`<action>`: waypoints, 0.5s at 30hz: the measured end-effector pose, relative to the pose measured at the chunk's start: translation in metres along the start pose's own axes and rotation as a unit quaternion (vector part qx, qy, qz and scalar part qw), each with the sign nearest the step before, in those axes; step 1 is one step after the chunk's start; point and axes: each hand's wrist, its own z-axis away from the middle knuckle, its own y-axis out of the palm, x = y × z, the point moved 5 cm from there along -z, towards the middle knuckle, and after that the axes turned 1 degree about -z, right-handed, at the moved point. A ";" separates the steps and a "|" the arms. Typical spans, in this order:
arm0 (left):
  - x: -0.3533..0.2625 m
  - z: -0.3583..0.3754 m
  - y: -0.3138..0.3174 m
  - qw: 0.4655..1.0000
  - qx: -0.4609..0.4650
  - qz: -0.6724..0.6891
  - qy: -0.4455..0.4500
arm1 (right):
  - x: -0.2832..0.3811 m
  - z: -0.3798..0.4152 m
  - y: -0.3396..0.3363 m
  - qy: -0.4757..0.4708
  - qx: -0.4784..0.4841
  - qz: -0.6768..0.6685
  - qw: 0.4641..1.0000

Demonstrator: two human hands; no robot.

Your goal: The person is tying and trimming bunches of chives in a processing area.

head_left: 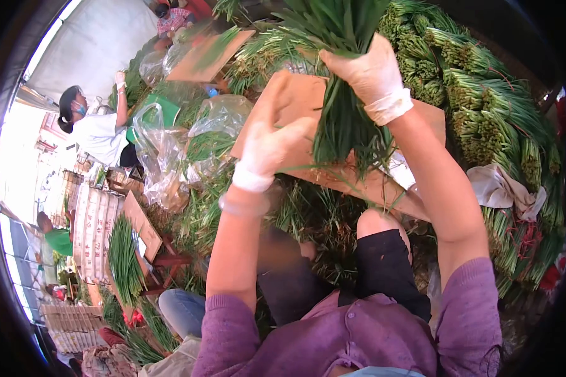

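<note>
My right hand (pixel 368 72), in a pale glove, is wrapped round the middle of a bunch of green chives (pixel 343 132). The bunch is held upright over a brown board (pixel 424 129), its lower end hanging close to the surface. To the left of the bunch, my left hand (pixel 271 141), also gloved, is raised with fingers stretched and thumb apart. Nothing lies in it. A small pale sheet (pixel 401 169) shows on the board, partly hidden by the chives and my right forearm.
Bundled chives (pixel 478 119) are piled high at the right, with a pale cloth (pixel 506 188) on them. Loose greens (pixel 201 220) and clear plastic bags (pixel 223 116) lie to the left. A person in a white shirt (pixel 104 135) is near pale slatted crates (pixel 97 232).
</note>
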 end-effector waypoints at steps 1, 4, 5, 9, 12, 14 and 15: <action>0.004 0.016 -0.013 0.999 -0.036 0.017 -0.030 | -0.012 0.009 0.013 -0.002 0.100 0.109 0.989; 0.028 0.070 -0.053 0.987 -0.110 0.027 -0.117 | -0.004 0.015 0.014 -0.045 0.092 0.205 0.973; 0.041 0.089 -0.067 0.985 -0.106 0.038 -0.128 | 0.013 0.007 0.001 0.053 0.101 0.130 0.985; 0.089 0.164 -0.085 0.967 -0.096 0.031 -0.236 | -0.032 0.030 0.007 0.116 0.035 -0.020 0.992; 0.108 0.194 -0.068 0.974 0.000 -0.032 -0.226 | -0.012 0.021 0.009 -0.055 0.106 0.218 0.969; 0.112 0.209 -0.058 0.973 -0.005 -0.038 -0.229 | 0.015 0.029 -0.003 0.191 0.024 0.025 0.981; 0.105 0.209 -0.050 0.968 0.019 -0.065 -0.240 | 0.010 0.027 0.006 0.075 -0.043 0.056 0.995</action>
